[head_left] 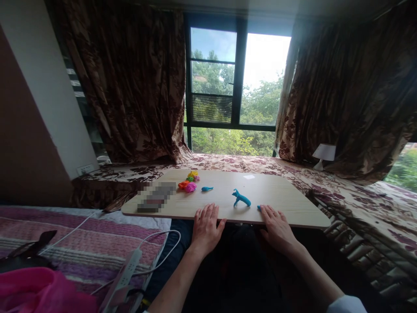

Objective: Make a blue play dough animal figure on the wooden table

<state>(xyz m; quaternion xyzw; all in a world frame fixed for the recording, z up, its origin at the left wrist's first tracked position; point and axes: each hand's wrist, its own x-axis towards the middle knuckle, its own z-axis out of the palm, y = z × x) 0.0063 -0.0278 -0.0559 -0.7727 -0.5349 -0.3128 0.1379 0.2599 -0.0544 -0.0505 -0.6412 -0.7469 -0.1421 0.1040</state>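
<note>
The left hand (206,226) lay palm down on the folding table's near edge, fingers slightly spread, thumb out; the right hand (278,224) lay likewise, a blue modelling-clay piece (259,208) at its fingertips (touching or just beside, I couldn't tell). The branching blue clay figure (241,198) sat at the right hand's ten o'clock. The blue clay teardrop (207,188) lay at the left hand's twelve, the pink clay lump (190,187) at its eleven.
</note>
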